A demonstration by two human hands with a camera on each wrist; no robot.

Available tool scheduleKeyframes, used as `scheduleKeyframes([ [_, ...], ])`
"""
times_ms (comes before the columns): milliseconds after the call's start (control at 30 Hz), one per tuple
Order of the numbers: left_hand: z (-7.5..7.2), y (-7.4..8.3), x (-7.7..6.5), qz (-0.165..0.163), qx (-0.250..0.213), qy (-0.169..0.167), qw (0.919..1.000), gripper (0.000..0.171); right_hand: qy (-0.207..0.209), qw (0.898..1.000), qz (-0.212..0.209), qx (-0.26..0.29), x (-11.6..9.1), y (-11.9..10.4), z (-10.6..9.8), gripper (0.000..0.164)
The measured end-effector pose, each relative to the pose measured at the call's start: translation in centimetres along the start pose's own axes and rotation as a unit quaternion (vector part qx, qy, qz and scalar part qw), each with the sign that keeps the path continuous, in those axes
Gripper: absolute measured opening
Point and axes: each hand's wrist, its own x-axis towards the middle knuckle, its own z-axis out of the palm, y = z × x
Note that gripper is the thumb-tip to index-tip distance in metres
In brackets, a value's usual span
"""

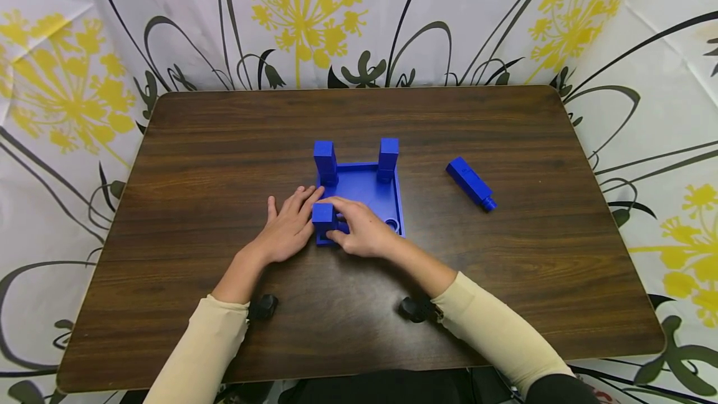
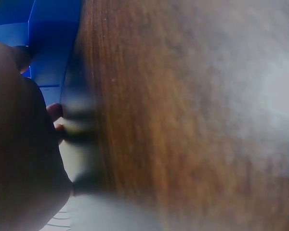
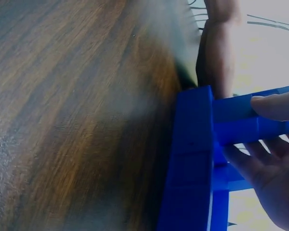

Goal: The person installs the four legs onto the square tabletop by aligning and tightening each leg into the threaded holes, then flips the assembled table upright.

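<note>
A square blue plastic tray-like base (image 1: 361, 186) with a raised rim lies mid-table. Two square blue legs, the back-left leg (image 1: 325, 164) and back-right leg (image 1: 387, 161), stand upright at its far corners. My right hand (image 1: 367, 229) grips a third leg (image 1: 323, 214) at the near-left corner, thumb and fingers round it, as the right wrist view also shows. Against the left side of the base rests my left hand (image 1: 286, 232), its fingers extended. A round socket (image 1: 392, 224) shows at the near-right corner, partly behind the right hand.
A loose blue leg (image 1: 471, 183) with a round, narrower end lies on its side to the right of the base. The brown wood-grain table (image 1: 533, 254) has a patterned cloth (image 1: 348, 17) hanging behind it. Small dark devices (image 1: 413, 309) sit by both wrists.
</note>
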Motion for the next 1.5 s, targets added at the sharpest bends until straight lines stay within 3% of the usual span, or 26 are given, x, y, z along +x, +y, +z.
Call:
scheduleKeyframes([
  [267, 0.4, -0.3, 0.1, -0.010, -0.008, -0.001, 0.9999, 0.067, -0.003, 1.000, 0.019, -0.010, -1.2, -0.5, -2.1, 0.059],
  [400, 0.5, -0.5, 0.2, -0.009, -0.004, -0.001, 1.0000, 0.067, 0.017, 0.999, 0.032, -0.026, -2.4, 0.0, -5.0, 0.046],
  [533, 0.7, -0.7, 0.3, -0.004, -0.007, 0.003, 1.0000, 0.067, 0.046, 0.993, 0.089, -0.069, -4.3, 1.2, -8.6, 0.040],
  [667, 0.8, -0.8, 0.4, 0.000, -0.013, 0.004, 0.9999, 0.067, 0.080, 0.970, 0.164, -0.162, -6.3, 3.2, -11.5, 0.042],
  [800, 0.9, -0.8, 0.3, 0.000, -0.011, 0.006, 0.9999, 0.067, 0.123, 0.930, 0.241, -0.250, -8.0, 5.5, -13.5, 0.049],
  [900, 1.0, -0.7, 0.1, -0.003, -0.013, 0.003, 0.9999, 0.066, 0.136, 0.903, 0.298, -0.277, -8.8, 7.2, -14.3, 0.058],
  [1000, 1.0, -0.7, 0.1, -0.006, -0.015, -0.001, 0.9999, 0.066, 0.127, 0.888, 0.340, -0.282, -9.3, 8.4, -14.6, 0.066],
  [1200, 1.0, -0.8, 0.1, -0.002, -0.015, 0.005, 0.9999, 0.067, 0.124, 0.874, 0.376, -0.281, -9.5, 10.0, -14.3, 0.071],
  [1500, 0.7, -0.8, 0.1, 0.000, -0.022, 0.004, 0.9998, 0.066, 0.122, 0.872, 0.390, -0.271, -9.4, 11.2, -14.3, 0.060],
])
